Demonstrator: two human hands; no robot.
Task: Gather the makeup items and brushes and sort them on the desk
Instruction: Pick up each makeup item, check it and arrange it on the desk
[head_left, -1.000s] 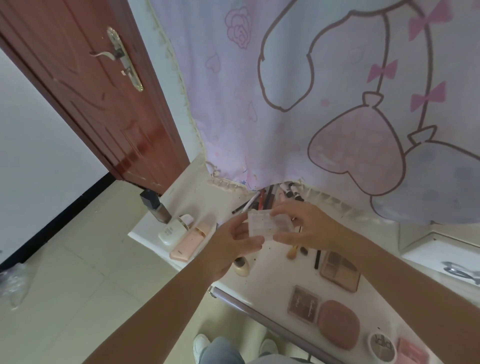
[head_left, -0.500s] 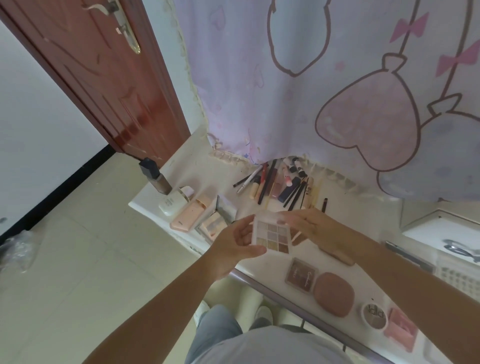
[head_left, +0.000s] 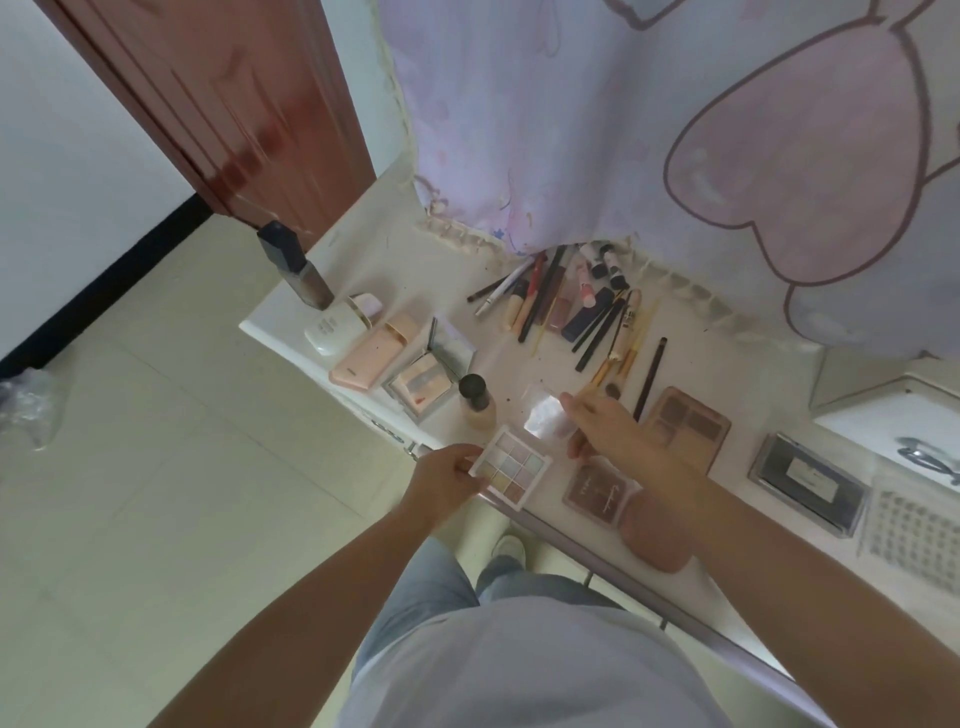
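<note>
Two hands split an eyeshadow palette (head_left: 511, 470) at the desk (head_left: 483, 364) edge, left hand (head_left: 447, 480) pinching it, right hand (head_left: 605, 428) pinching its clear lid (head_left: 550, 418); next, probably set it among palettes.

A doorway corner, a printed curtain and pale floor tiles.

A reddish-brown wooden door (head_left: 228, 104) stands at upper left, set against a white wall (head_left: 57, 119) with a black skirting strip (head_left: 98, 291) along its foot. A lilac curtain (head_left: 597, 119) printed with large pink heart shapes outlined in dark brown hangs across the top right, its cream lace hem (head_left: 457, 239) falling onto the far edge of the surface below. The floor (head_left: 156, 467) is laid in cream tiles. A crumpled clear plastic bag (head_left: 26, 405) lies on the tiles at the left edge, near the skirting.
</note>
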